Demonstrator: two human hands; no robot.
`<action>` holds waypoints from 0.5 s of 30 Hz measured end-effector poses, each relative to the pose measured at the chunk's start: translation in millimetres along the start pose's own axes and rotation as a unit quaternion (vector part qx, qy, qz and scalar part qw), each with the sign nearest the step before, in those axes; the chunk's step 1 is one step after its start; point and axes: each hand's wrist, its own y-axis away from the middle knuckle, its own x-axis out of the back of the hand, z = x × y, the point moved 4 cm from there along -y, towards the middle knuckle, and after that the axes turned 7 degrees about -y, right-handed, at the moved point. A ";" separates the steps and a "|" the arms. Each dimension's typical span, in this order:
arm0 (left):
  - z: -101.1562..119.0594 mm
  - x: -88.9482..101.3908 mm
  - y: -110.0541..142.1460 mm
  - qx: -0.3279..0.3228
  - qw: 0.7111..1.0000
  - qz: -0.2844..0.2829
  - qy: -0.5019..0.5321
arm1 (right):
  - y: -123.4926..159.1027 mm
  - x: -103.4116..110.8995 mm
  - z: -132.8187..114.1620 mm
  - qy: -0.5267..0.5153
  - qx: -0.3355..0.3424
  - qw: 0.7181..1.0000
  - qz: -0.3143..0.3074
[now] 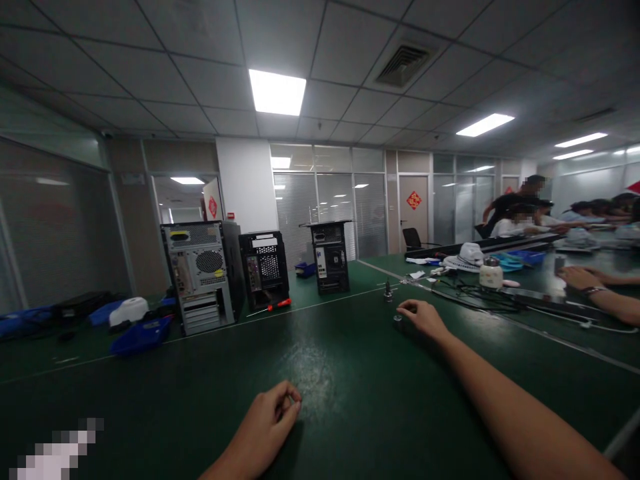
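Observation:
My left hand (270, 423) is low over the near part of the green table (340, 373), its fingers curled in toward the thumb. Whatever may be between those fingertips is too small or hidden to make out. My right hand (425, 321) reaches farther forward, fingers bent with a small gap between forefinger and thumb. Just below its fingertips is a small shiny piece (397, 321) on the tabletop. A little beyond, a small dark metal part (388, 291) stands upright with a pointed top.
Three computer cases (203, 277) stand across the table, with a red-handled screwdriver (279, 305) before them. Blue trays (141, 335) lie at left. To the right are cables (465, 293), a pale jar (491, 273) and another person's hands (583, 279). More people are behind.

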 end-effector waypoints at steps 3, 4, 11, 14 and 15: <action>-1.7 -0.8 0.2 -0.001 1.000 0.000 -0.002 | 1.6 -5.9 -4.4 0.003 0.005 1.000 -0.022; -2.3 -1.2 0.3 -0.001 1.000 0.000 -0.002 | 2.1 -7.0 -5.7 0.006 0.006 1.000 -0.027; -4.4 -2.3 0.3 -0.005 1.000 0.000 -0.002 | 4.2 -10.5 -10.5 0.033 0.003 0.999 -0.038; -3.6 -1.8 0.5 -0.003 1.000 -0.003 -0.002 | 4.3 -12.1 -10.3 0.046 0.005 0.998 -0.037; -3.1 -1.5 0.6 -0.002 1.000 -0.002 -0.001 | 4.4 -12.3 -10.1 0.049 0.006 0.998 -0.037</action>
